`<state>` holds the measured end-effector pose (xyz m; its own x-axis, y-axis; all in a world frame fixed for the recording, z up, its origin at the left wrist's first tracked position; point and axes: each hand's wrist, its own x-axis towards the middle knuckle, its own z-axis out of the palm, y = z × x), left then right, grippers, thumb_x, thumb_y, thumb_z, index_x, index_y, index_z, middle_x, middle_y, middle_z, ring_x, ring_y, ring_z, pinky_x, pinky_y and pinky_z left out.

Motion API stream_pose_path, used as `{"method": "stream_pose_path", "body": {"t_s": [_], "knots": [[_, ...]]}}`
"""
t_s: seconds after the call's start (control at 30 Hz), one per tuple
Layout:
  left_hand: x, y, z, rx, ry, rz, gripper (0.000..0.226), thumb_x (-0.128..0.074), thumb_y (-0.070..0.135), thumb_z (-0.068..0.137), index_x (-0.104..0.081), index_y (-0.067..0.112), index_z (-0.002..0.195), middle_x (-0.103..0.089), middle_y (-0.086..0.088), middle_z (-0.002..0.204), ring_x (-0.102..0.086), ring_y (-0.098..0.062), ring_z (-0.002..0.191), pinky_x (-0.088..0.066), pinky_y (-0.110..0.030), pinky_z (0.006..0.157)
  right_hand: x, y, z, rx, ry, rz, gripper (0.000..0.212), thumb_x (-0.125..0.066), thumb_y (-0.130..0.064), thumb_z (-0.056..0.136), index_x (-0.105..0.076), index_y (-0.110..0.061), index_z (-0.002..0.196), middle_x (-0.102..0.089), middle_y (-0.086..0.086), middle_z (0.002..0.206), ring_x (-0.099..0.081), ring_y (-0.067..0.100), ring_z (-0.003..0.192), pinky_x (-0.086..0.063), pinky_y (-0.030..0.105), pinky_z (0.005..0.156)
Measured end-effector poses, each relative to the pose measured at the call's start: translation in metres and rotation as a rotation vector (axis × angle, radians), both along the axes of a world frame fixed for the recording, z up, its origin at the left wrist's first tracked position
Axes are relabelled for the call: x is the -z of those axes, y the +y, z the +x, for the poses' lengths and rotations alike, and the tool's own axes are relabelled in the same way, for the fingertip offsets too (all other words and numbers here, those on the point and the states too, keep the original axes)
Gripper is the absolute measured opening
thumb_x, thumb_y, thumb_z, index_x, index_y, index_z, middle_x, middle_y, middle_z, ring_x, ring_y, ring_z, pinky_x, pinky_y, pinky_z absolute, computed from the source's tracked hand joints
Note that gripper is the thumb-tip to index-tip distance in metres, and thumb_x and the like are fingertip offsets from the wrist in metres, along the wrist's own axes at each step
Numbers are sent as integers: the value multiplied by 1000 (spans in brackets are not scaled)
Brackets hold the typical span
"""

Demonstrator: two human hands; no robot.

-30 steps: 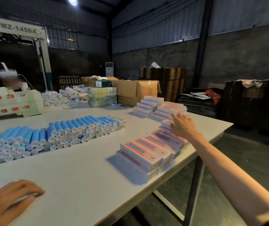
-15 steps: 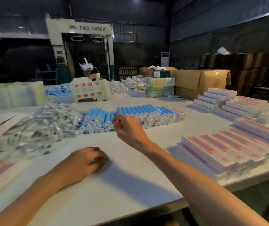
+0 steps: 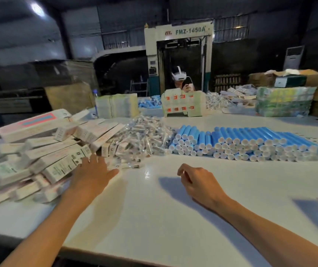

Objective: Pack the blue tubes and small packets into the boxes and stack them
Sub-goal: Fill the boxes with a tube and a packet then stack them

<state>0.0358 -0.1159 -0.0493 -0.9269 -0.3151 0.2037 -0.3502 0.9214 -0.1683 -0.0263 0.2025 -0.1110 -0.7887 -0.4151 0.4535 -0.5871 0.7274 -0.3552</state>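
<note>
A loose heap of flat white boxes (image 3: 44,157) lies at the left of the white table (image 3: 154,212). My left hand (image 3: 91,175) is spread open, its fingertips touching the heap's near edge. Behind it is a pile of small clear packets (image 3: 144,138). Blue tubes (image 3: 248,143) with white caps lie stacked in rows to the right. My right hand (image 3: 196,183) hovers over bare table with fingers loosely curled, holding nothing.
Across the table sits a person (image 3: 181,80) wearing a headset behind a red-marked white carton (image 3: 183,105). Wrapped bundles (image 3: 284,102) stand at the back right, more pale bundles (image 3: 116,106) at the back middle. A machine (image 3: 179,53) rises behind.
My view has swung left, from the packed boxes to the heap. My left hand has reached forward and opened against the flat boxes. My right hand has drawn back from the tubes.
</note>
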Motion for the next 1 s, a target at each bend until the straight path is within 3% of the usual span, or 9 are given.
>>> {"method": "stream_pose_path", "body": {"t_s": [0.13,0.23,0.33,0.43,0.57,0.63,0.8,0.9,1.0], "knots": [[20,-5,8,-30,-20,-190,85,-23,83,98,-43,18,148,-44,-9,150,-43,-28,136,-41,-36,108,-1,1,-1,-25,-32,-41,18,-47,-22,101,-61,-29,109,-70,-7,84,-60,20,77,-50,39,71],[31,-4,7,17,56,-190,79,-41,76,99,-35,23,157,-41,-11,149,-43,-30,132,-41,-39,106,-1,4,-3,-25,-56,-96,17,-49,-21,101,-63,-29,107,-66,-9,73,-58,14,69,-51,38,70],[40,-2,8,53,143,-243,62,-60,65,97,-66,15,133,-54,-14,136,-53,-35,121,-45,-45,98,-1,5,-5,-29,-74,-123,17,-50,-21,101,-64,-30,104,-65,-10,71,-58,11,66,-52,37,69],[46,-5,4,6,89,-306,65,-44,68,102,-73,15,125,-54,-12,141,-54,-33,123,-44,-43,101,-1,4,-6,-38,-88,-137,18,-51,-20,100,-66,-30,104,-63,-12,72,-58,9,67,-50,36,69],[37,-10,-4,4,4,-424,51,-34,56,111,-59,21,139,-42,-7,146,-45,-26,130,-41,-36,102,-2,4,-6,-50,-100,-152,19,-51,-20,100,-67,-29,104,-66,-12,79,-59,9,71,-51,35,70],[27,-6,-8,15,-3,-376,47,-33,51,112,-58,20,137,-52,-4,137,-51,-23,124,-44,-34,98,-4,4,-4,-41,-117,-171,19,-51,-19,99,-68,-28,104,-68,-10,80,-60,12,73,-52,37,73],[-5,19,-21,228,148,458,32,-44,53,109,-49,23,99,-67,-2,89,-67,-22,80,-47,-38,65,-19,4,-4,51,-164,-351,20,-55,-13,95,-70,-25,101,-70,-8,85,-66,15,78,-56,41,76],[-13,53,-41,406,279,1034,22,-53,37,111,-59,17,119,-78,-3,100,-79,-23,82,-62,-45,78,-41,11,-22,152,-174,-448,20,-56,-11,93,-71,-18,105,-71,-3,93,-68,18,84,-59,42,80],[-15,86,-61,501,380,1480,31,-54,30,111,-61,8,133,-81,-8,100,-80,-26,79,-66,-42,69,-65,26,-55,305,-115,-403,24,-54,-8,93,-69,-8,111,-72,7,102,-65,27,93,-56,44,83]]}}
